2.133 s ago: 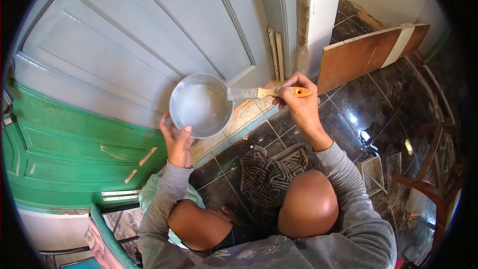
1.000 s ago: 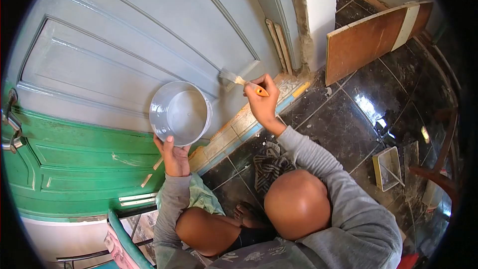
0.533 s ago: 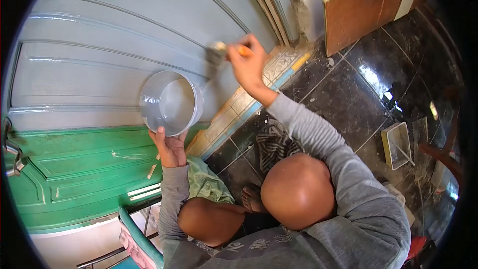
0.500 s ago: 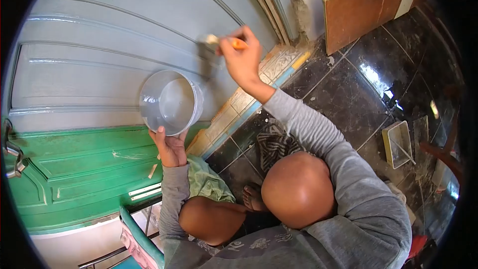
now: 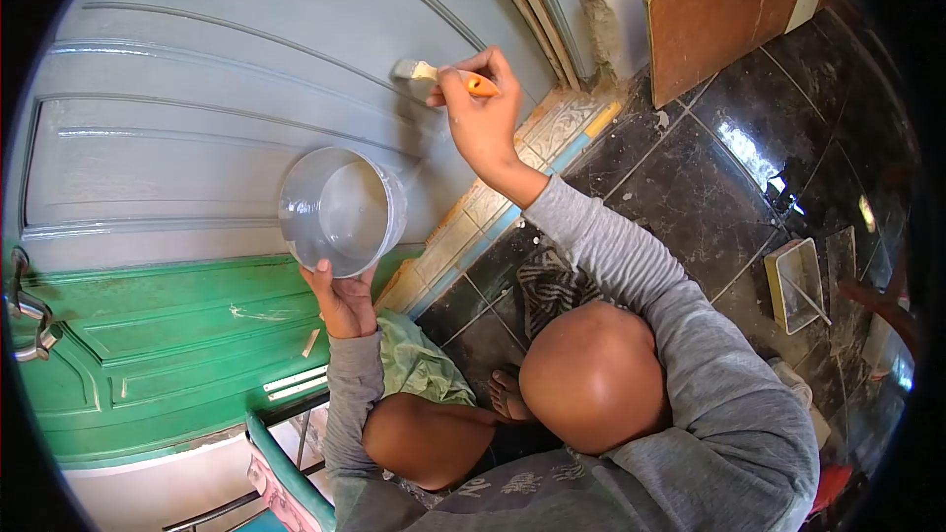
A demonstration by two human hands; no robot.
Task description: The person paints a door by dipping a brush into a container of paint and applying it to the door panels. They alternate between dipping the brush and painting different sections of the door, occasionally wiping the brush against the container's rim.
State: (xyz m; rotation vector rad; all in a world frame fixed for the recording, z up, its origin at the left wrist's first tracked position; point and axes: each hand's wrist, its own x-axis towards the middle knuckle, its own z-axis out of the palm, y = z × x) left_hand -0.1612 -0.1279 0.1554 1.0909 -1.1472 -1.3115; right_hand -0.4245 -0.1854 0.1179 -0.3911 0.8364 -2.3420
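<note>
"What has moved here?"

"The paintbrush point(image 5: 424, 70), lifted from the rim of the clear plastic tub point(image 5: 301, 217) moments ago, is now up at the grey part of a panelled door point(image 5: 227, 69). The tub, once nearly level, leans over."

"And the hands at work?"

"The right hand point(image 5: 481, 123) has its grip clenched about the brush's orange handle, thumb and fingers pinching it, the bristles pointing left. From where I stand, I cannot tell whether they touch the wood. The left hand point(image 5: 345, 305) grasps the tub from its near side, thumb up against the wall, just in front of the door."

"Inside the tub?"

"A pale grey coating, by the look of it."

"The setting?"

"A person in a grey long-sleeved top, knees bare, beside a tiled threshold point(image 5: 458, 232). The door's green part point(image 5: 187, 335) lies to the left, with a metal handle point(image 5: 34, 315) at its edge. A patterned cloth point(image 5: 552, 286) is partly hidden by the right arm. On the dark tiled floor point(image 5: 680, 177), to the right, sits a rectangular tray point(image 5: 774, 291) with a thin rod across it; beyond, a brown board point(image 5: 724, 25) stands on edge."
</note>
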